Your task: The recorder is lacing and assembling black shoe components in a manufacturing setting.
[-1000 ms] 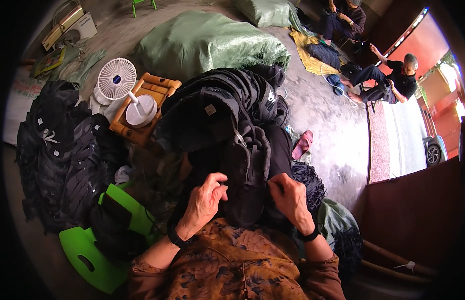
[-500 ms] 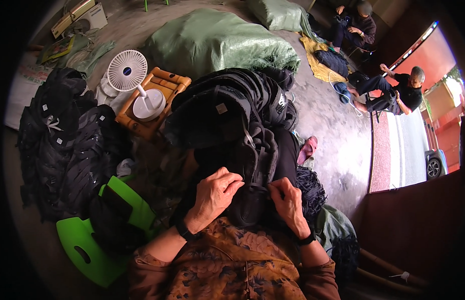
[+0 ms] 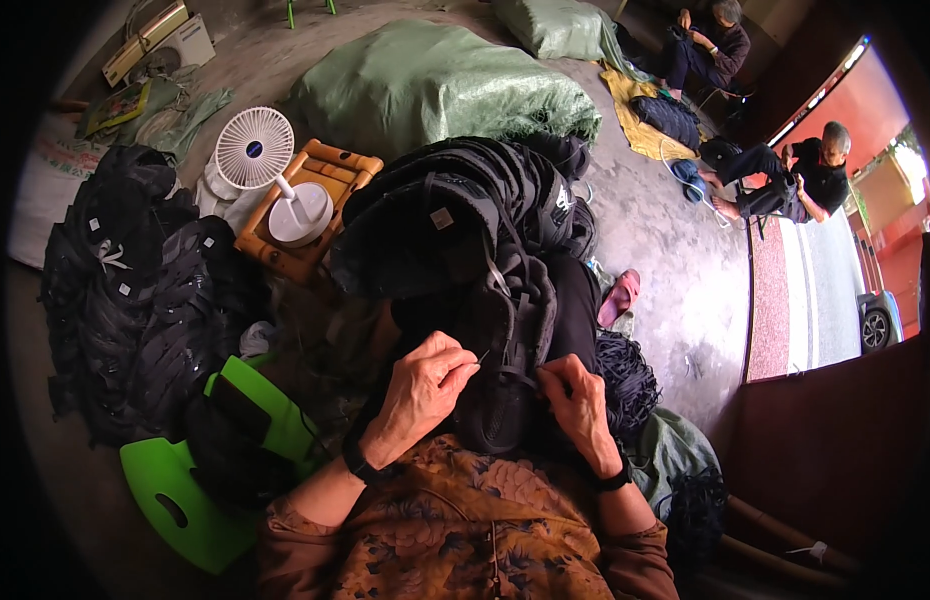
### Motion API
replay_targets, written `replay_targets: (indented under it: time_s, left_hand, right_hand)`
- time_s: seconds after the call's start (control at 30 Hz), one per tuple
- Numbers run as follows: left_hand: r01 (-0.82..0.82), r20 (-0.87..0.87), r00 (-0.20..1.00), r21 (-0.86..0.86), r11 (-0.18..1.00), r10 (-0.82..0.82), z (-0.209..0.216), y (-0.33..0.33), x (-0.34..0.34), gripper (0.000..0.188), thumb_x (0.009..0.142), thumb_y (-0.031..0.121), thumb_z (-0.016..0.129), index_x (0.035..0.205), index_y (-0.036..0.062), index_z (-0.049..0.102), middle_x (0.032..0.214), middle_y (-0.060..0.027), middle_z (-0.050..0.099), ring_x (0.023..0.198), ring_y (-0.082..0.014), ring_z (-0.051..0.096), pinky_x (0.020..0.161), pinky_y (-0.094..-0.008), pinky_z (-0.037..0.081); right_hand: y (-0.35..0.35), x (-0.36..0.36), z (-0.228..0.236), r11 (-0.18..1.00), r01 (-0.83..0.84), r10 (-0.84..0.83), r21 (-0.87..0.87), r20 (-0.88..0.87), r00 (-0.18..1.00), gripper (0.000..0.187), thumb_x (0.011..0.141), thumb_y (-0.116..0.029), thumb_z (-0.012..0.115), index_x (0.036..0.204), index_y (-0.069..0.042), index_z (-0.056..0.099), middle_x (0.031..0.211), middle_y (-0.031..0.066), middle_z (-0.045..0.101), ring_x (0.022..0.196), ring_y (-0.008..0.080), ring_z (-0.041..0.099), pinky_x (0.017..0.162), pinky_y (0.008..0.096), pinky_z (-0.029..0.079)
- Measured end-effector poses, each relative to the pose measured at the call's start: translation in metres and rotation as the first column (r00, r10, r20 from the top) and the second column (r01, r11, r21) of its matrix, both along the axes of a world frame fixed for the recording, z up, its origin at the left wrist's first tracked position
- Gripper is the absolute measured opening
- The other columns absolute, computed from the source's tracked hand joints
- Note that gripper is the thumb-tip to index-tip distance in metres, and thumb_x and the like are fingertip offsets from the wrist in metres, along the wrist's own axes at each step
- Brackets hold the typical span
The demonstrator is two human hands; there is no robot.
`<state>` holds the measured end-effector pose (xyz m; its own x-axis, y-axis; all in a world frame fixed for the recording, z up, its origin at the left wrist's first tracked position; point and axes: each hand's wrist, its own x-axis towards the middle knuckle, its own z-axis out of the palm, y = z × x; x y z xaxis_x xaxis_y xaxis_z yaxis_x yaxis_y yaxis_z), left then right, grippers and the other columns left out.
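A black shoe (image 3: 505,365) lies on my lap, toe toward me, with a dark lace crossing its opening. At its left side, my left hand (image 3: 422,392) is closed in a pinch, a thin tip like a lace end sticking out past the fingertips. My right hand (image 3: 577,402) pinches at the shoe's right edge, where the dark shoelace (image 3: 515,377) runs to the fingers; the part inside the pinch is hidden. Just beyond the shoe is a stacked row of black shoes (image 3: 425,215).
Left are a heap of black shoes (image 3: 135,290), a green plastic stool (image 3: 180,505) and a white fan (image 3: 303,214) on a bamboo stool (image 3: 337,160). Black laces (image 3: 625,380) hang right. Green sacking (image 3: 425,85) covers a pile ahead. Two people (image 3: 805,175) sit at far right.
My left hand has drawn slightly left and away from the shoe, and a thin tip now shows at its fingertips. My right hand stays at the shoe's edge.
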<state>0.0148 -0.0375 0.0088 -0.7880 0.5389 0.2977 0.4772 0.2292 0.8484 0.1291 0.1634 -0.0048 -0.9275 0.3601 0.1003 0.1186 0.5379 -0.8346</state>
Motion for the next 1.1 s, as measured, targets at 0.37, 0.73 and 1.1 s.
replay_targets:
  time_s: [0.37,0.73,1.1]
  left_hand:
    - [-0.022,-0.143,0.99,-0.161,0.987,-0.001,0.016,0.005,0.004,0.006,0.079,0.006,0.071,0.079,0.008,0.066,0.075,-0.0056,0.057,0.066,-0.023,0.063,0.056,-0.0321,0.051]
    - [-0.032,-0.441,0.883,-0.398,0.917,-0.161,0.031,0.017,0.001,0.012,0.073,0.006,0.067,0.068,0.0066,0.057,0.079,-0.007,0.05,0.072,-0.0238,0.059,0.06,-0.0369,0.05]
    - [-0.022,-0.439,0.88,-0.417,0.909,-0.18,0.032,0.02,-0.003,0.015,0.074,0.006,0.066,0.065,0.0066,0.054,0.078,-0.0073,0.049,0.07,-0.023,0.059,0.057,-0.0371,0.05]
  right_hand:
    - [-0.001,0.0,0.001,1.0,0.003,-0.002,-0.017,0.016,1.0,0.008,0.088,-0.004,0.066,0.089,-0.001,0.059,0.067,0.0121,0.065,0.058,0.0217,0.065,0.054,0.0313,0.048]
    - [-0.001,0.0,0.002,0.999,0.008,-0.007,-0.052,0.028,1.0,0.007,0.088,-0.004,0.065,0.09,-0.002,0.059,0.066,0.0107,0.064,0.053,0.019,0.063,0.05,0.0303,0.047]
    - [0.0,0.001,0.0,0.999,0.005,-0.006,-0.042,-0.02,1.0,0.008,0.087,-0.003,0.067,0.09,-0.001,0.06,0.07,0.0137,0.066,0.062,0.0266,0.067,0.056,0.0331,0.049]
